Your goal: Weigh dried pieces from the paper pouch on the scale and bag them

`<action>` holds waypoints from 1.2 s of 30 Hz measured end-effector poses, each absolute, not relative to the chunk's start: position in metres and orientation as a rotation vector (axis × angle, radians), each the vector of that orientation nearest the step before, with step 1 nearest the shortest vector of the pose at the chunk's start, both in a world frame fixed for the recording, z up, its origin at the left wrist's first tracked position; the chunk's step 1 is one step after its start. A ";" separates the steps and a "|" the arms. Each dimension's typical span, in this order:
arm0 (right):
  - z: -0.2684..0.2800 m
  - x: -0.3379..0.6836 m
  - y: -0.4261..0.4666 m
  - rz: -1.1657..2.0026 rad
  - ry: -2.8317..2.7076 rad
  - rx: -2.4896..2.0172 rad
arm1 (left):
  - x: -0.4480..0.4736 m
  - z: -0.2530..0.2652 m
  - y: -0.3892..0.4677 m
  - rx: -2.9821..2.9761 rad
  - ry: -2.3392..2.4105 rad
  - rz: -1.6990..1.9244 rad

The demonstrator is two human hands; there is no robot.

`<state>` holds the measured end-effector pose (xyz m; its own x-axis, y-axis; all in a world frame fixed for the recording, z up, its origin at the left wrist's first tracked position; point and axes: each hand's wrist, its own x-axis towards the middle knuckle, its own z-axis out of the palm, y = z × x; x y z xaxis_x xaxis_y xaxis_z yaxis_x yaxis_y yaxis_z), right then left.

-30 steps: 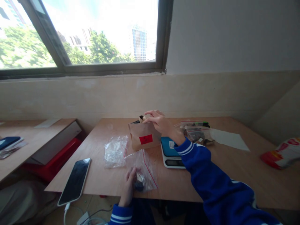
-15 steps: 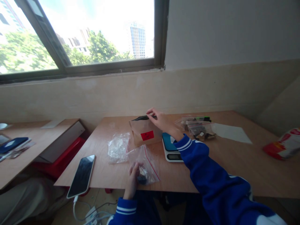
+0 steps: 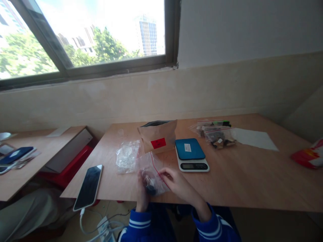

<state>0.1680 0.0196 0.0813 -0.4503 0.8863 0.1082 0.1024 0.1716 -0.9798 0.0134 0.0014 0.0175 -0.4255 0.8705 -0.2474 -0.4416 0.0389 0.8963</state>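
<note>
Near the table's front edge, my left hand (image 3: pixel 142 193) grips the lower left side of a clear zip bag (image 3: pixel 157 183) with a red seal line. A dark lump shows inside the bag, too blurred to name. My right hand (image 3: pixel 174 181) pinches the bag's right edge at the red seal, fingers closed. Just behind stands a brown paper pouch (image 3: pixel 146 138) with a red label, its dark-lined top gaping. Right of the pouch lies a kitchen scale (image 3: pixel 190 149) with a blue platform and a small display.
Left of the pouch are clear plastic bags (image 3: pixel 127 158). A phone (image 3: pixel 88 188) on a charging cable overhangs the front left edge. Filled zip bags (image 3: pixel 219 136) and white paper (image 3: pixel 254 138) lie back right; a red-and-white packet (image 3: pixel 309 156) is far right. Someone's leg (image 3: pixel 37 215) shows at left.
My right hand has left the pouch's top and come down to the clear zip bag's edge. My left hand still grips that bag. The scale is now fully uncovered.
</note>
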 end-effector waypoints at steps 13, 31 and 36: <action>0.071 0.167 0.008 1.689 -1.850 -0.970 | 0.032 0.056 -0.004 0.959 1.590 1.531; 0.091 0.178 0.022 1.010 -1.571 -1.022 | -0.018 0.088 0.015 1.157 1.633 1.528; 0.137 0.196 0.052 0.731 -1.582 -0.979 | -0.079 0.097 0.056 1.069 1.801 1.566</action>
<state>0.1958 0.0522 0.1368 -0.0762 0.8814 0.4663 0.2159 0.4711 -0.8553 -0.0786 0.0558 0.0974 -0.5527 0.8260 0.1102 0.2240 0.0199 0.9744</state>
